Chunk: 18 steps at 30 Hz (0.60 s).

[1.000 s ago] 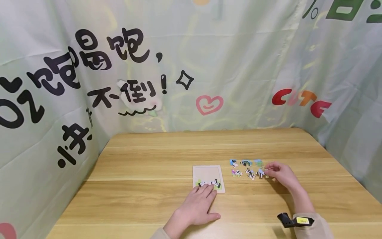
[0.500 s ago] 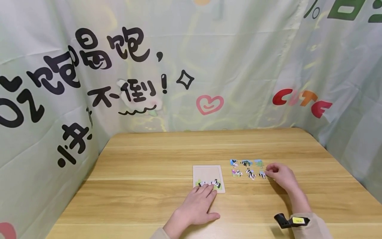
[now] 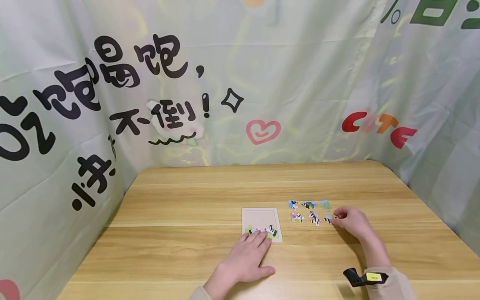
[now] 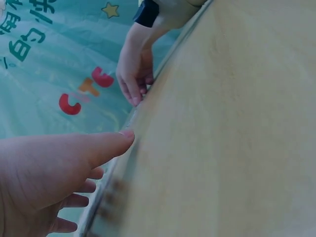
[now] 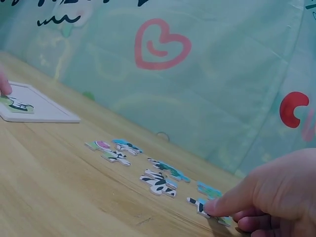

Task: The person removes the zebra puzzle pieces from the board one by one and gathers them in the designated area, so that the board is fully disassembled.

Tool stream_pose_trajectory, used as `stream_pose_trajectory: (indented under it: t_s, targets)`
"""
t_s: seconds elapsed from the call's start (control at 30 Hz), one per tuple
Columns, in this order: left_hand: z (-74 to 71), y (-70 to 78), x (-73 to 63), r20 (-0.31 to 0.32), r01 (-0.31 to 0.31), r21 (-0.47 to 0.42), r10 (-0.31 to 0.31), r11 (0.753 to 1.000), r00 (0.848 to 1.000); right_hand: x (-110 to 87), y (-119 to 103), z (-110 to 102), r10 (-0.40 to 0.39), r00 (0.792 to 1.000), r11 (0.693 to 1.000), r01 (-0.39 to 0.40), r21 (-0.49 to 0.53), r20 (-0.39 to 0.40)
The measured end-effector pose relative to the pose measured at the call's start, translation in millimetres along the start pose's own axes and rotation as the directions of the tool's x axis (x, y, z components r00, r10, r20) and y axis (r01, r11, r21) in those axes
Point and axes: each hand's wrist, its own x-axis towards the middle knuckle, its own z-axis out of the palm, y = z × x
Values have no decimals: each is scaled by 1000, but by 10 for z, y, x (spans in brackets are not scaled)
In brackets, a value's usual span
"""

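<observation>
My left hand (image 3: pixel 247 258) lies with straight fingers over the near edge of a light puzzle tray (image 3: pixel 260 215). Green pieces with black-and-white animal print fill the tray's near end, partly under those fingertips. To the tray's right, my right hand (image 3: pixel 354 223) pinches a black-and-white puzzle piece (image 5: pixel 199 205) at the right end of the near row; in the right wrist view the thumb covers part of it. Beside it lie a striped piece (image 3: pixel 315 218) and a piece with pink (image 3: pixel 298 217). Behind are a blue piece (image 3: pixel 293 204), a dark green one (image 3: pixel 309 204) and a blue-green one (image 3: pixel 324 204).
The wooden table (image 3: pixel 180 208) bears the tray and the loose pieces. A printed curtain (image 3: pixel 307 83) hangs along its back and sides. A black strap with a yellow label (image 3: pixel 373 277) sits on the right wrist.
My right hand has shifted slightly and the piece at its fingertips has turned and moved a little, now more covered by the fingers than half a second ago. The left hand stays on the tray.
</observation>
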Motion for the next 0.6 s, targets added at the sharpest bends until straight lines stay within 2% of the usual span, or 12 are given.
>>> stream_pose_trajectory:
  t_s: [0.17,0.33,0.43,0.6]
  targets:
    - [-83,-52,-56,22,39,-57,-38,998,999,-6,8,-7,3,1000,1000,-3,13,3]
    - [-117,-149,-125,19,63,-87,-61,994,998,-17,-42,-41,-35,999,998,36,45,-27]
    - [-133,-198,-163,12,73,-111,-72,991,997,-20,-198,-37,-77,995,993,82,88,-56]
    - [-175,-210,-209,28,62,-86,-60,994,998,-33,-661,84,-190,980,970,196,144,-52]
